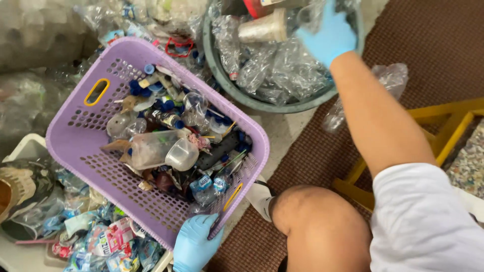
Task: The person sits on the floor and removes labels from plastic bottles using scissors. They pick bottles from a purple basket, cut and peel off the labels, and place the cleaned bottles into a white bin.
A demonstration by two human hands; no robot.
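A lilac plastic basket point(75, 121) with yellow handles sits tilted before me, filled with crushed clear bottles, blue caps and scraps. My left hand point(194, 244), in a blue glove, grips the basket's near rim by the yellow handle. My right hand point(330, 32), also blue-gloved, is stretched over a round grey-green tub point(227, 83) and closes on a clear plastic bottle point(312, 15) above it. The tub holds several crushed clear bottles and a paper cup point(262, 29).
Clear bags of plastic waste lie at the far left. Colourful wrappers and bottles point(101, 242) pile below the basket. A loose clear bottle point(390, 80) lies on the brown mat beside a yellow frame point(448, 126). My bare knee point(317, 221) is at the bottom.
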